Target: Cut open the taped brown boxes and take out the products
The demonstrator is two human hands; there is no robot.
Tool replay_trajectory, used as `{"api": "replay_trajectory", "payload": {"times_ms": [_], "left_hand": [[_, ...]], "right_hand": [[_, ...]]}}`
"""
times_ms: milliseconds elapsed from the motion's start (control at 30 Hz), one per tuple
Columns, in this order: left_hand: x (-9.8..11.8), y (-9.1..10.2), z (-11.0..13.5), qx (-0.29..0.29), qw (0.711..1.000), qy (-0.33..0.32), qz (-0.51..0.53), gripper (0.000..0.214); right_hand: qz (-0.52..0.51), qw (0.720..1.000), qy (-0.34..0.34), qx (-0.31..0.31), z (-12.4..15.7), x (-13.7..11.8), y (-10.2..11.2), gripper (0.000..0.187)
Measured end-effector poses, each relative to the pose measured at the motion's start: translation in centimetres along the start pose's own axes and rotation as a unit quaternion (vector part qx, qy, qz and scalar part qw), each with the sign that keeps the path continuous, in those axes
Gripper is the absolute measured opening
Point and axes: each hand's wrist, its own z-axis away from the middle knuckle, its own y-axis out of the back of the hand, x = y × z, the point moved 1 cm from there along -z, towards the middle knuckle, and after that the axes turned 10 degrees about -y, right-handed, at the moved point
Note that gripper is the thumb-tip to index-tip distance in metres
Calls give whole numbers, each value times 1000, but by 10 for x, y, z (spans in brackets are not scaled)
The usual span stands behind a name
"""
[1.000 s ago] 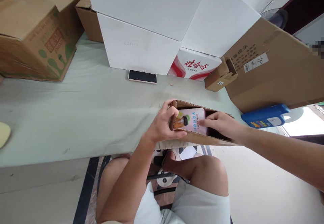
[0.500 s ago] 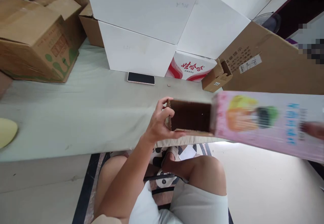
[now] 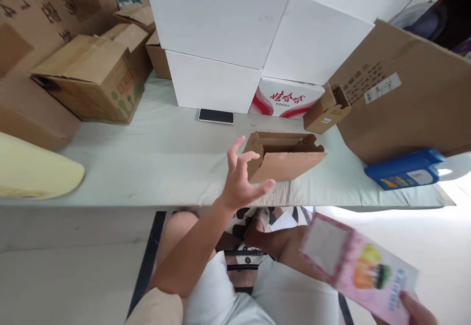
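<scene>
My left hand point(image 3: 241, 180) is spread, with nothing in it, beside the near left corner of an open brown cardboard box point(image 3: 292, 166). That box stands on the cloth-covered table with its top open. At the lower right my right hand point(image 3: 415, 308) grips a pink printed box point(image 3: 373, 271), held tilted below the table's edge. Yellow and orange pictures and blue lettering show on its side, and its end facing left has a pale panel. Motion blurs the pink box slightly.
A phone point(image 3: 216, 116) lies by the white boxes point(image 3: 217, 82). A small brown carton point(image 3: 326, 110) stands at the back right, and a blue bottle point(image 3: 403, 170) lies nearer. Brown cartons point(image 3: 99, 75) and a pale yellow object point(image 3: 40, 168) are on the left.
The pink box has come away from the brown box, moving down and right in my right hand. My left hand has let go of the brown box, which rests on the table. The view has shifted.
</scene>
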Motion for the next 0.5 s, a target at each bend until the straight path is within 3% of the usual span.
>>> {"api": "replay_trajectory", "payload": {"times_ms": [67, 100, 167, 233, 267, 333, 433, 500], "left_hand": [[28, 21, 12, -124, 987, 66, 73, 55], [41, 30, 21, -211, 964, 112, 117, 57], [62, 43, 45, -359, 890, 210, 189, 73], [77, 52, 77, -415, 820, 306, 248, 88], [82, 55, 96, -404, 793, 352, 290, 89], [89, 58, 135, -317, 752, 434, 382, 90], [92, 59, 188, -115, 762, 487, 411, 83], [90, 55, 211, 3, 785, 489, 380, 70]], "right_hand": [[-15, 999, 8, -36, -8, 4, -26, 58], [-9, 998, 27, -60, -11, -3, -41, 54], [34, 987, 97, -124, -15, -29, -73, 52], [65, 971, 132, -189, -16, -59, -101, 53], [72, 963, 130, -224, -16, -71, -112, 51], [74, 947, 113, -290, -17, -83, -129, 44], [28, 940, 113, -322, -19, -73, -147, 36], [-9, 932, 109, -345, -20, -56, -161, 57]]}}
